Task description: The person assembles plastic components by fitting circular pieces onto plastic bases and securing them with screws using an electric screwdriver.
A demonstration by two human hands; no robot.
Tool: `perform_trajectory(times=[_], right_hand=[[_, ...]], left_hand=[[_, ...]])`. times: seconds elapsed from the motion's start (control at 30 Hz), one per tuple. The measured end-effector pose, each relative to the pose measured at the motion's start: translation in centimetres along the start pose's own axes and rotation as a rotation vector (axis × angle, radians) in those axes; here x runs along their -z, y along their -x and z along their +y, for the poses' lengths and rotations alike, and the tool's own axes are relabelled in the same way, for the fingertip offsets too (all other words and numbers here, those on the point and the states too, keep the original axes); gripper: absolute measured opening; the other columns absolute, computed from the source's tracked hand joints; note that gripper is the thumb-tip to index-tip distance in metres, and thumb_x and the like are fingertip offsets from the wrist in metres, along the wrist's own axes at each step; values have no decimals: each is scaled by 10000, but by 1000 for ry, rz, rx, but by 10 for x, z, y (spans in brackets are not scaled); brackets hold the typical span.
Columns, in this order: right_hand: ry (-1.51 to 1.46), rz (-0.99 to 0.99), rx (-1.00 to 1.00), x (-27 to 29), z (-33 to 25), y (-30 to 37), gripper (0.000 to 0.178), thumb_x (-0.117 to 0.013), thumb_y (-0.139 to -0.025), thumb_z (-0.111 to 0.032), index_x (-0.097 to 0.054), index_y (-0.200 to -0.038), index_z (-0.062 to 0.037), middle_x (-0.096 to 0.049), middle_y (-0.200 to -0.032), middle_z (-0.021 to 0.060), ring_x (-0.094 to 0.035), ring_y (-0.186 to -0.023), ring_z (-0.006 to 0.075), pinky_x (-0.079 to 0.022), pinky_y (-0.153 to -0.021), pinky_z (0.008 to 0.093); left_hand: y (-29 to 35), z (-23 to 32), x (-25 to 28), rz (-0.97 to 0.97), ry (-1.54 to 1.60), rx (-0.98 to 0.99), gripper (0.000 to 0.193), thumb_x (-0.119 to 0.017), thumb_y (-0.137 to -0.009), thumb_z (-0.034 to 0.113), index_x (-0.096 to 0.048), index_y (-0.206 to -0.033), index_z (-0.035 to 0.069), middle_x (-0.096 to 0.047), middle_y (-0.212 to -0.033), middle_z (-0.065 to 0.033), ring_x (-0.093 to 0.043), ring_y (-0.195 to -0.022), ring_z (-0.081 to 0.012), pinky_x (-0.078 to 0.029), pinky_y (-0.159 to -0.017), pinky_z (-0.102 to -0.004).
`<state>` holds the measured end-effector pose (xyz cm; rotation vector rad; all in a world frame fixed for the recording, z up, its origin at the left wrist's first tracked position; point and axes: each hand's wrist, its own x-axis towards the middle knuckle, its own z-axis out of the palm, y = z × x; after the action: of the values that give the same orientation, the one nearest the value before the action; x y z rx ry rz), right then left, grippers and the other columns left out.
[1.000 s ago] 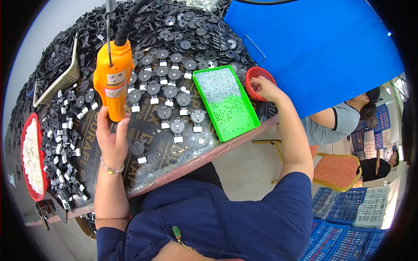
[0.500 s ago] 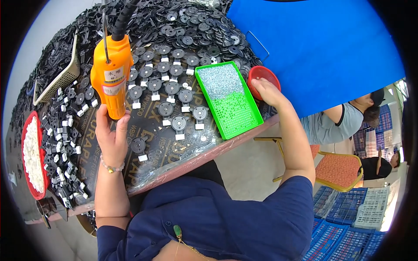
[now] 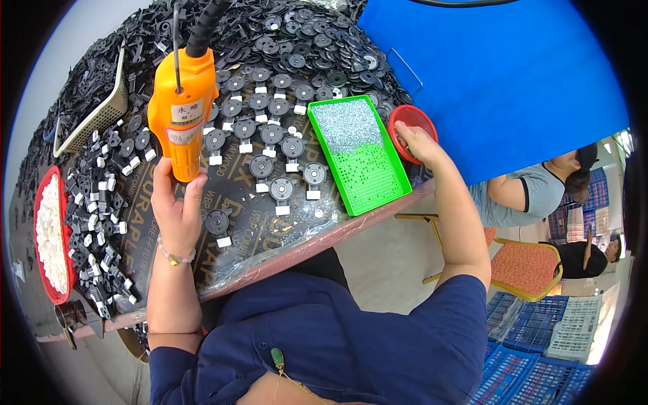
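My left hand (image 3: 178, 209) is closed around the lower end of an orange electric screwdriver (image 3: 183, 111), which hangs upright from a hook and a black cable. My right hand (image 3: 420, 144) reaches into a small red bowl (image 3: 424, 118) at the table's right edge; its fingers are bent together, and what they pinch is hidden. Beside that bowl lies a green tray (image 3: 370, 182) with many small silvery screws in its far half. Between screwdriver and tray, round black parts with white blocks (image 3: 281, 191) lie in loose rows. One such part (image 3: 218, 221) sits closer to me, apart from the rows.
Black plastic parts (image 3: 297, 40) are heaped along the back. At left are a beige basket (image 3: 91, 125), black pieces with white ends (image 3: 101, 229) and a red tray (image 3: 42, 270) of white pieces. A blue sheet (image 3: 499, 81) stands at right, with a seated person beyond it.
My right hand has shifted slightly within the red bowl, its fingers now more curled. The left hand keeps its hold on the screwdriver; the whole view has shifted a little.
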<state>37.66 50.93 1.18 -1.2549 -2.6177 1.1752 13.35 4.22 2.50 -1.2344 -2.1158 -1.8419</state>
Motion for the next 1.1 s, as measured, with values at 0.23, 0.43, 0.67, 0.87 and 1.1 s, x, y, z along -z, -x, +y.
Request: perform_trajectory(times=[0.23,0.43,0.67,0.87,1.1], right_hand=[[-537,19,-284,23,-15,-22,305,-582,-1049,-352,-527,-823,-155,-418,-643,-58,-327,-496,68,-217,-425,243],[-1579,-6,-366,35,6,-32,381,-608,-1039,-374,-466,-770,-145,-405,-625,-30,-305,-471,82,-196,-405,232],[-2273,-146,192,59,33,50,508,-555,-1043,-470,-425,-685,-134,-372,-620,-16,-346,-528,105,-262,-459,250],[-2431,347,520,96,132,132,562,-509,-1050,-502,-380,-648,-131,-364,-591,-19,-321,-482,111,-273,-433,257],[-2337,1116,369,188,380,90,572,-424,-1059,-561,-419,-645,-167,-409,-533,-58,-472,-447,108,-330,-415,243]], left_hand=[[1,-2,5,-17,8,20,427,-619,-1000,51,-457,-1391,-5,-635,-1220,-107,-653,-1028,-167,-510,-939,-312],[-2,3,0,34,-12,10,432,-694,-962,76,-491,-1329,-26,-701,-1042,-98,-687,-964,-170,-528,-882,-301],[1,1,3,46,-25,2,418,-695,-962,79,-496,-1313,-25,-707,-1028,-98,-687,-948,-167,-528,-872,-299],[1,2,4,33,-52,-22,447,-704,-964,97,-486,-1332,-31,-709,-1029,-103,-691,-950,-172,-531,-870,-299],[2,-6,-2,33,28,7,483,-700,-978,101,-464,-1374,-40,-707,-1084,-114,-692,-1006,-182,-529,-913,-309]])
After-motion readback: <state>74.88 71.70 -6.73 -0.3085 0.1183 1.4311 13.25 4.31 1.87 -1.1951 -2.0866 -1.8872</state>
